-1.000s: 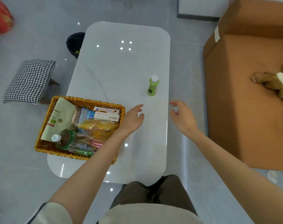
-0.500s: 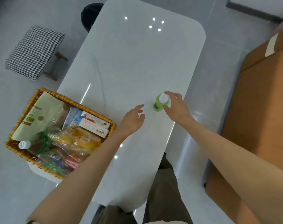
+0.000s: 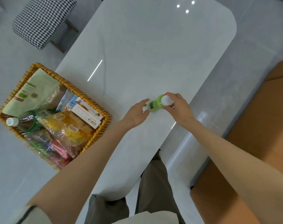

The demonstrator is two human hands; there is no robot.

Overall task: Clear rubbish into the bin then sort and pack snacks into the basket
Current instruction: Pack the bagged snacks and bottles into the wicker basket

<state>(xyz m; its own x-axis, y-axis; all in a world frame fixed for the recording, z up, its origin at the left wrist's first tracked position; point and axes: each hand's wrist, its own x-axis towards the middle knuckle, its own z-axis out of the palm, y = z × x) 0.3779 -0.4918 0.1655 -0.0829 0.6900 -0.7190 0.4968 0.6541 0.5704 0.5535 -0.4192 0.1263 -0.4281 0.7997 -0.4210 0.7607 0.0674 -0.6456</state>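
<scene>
A small green bottle [image 3: 155, 106] with a white cap is tilted over the white table [image 3: 137, 54]. My right hand [image 3: 177, 107] grips it around the cap end. My left hand [image 3: 136, 113] hovers just left of the bottle with relaxed fingers, close to its base and holding nothing. A woven basket [image 3: 105, 120] sits at the table's left edge, packed with snack bags, a biscuit box [image 3: 87, 114], a pale green pouch [image 3: 29, 92] and a brown drink bottle [image 3: 22, 123].
A houndstooth stool [image 3: 42, 20] stands on the floor at the upper left. An orange sofa [image 3: 258, 126] runs along the right side. My legs are at the table's near edge.
My right hand has closed round the green bottle and tipped it off the table toward my left hand. The camera has moved closer and swung left.
</scene>
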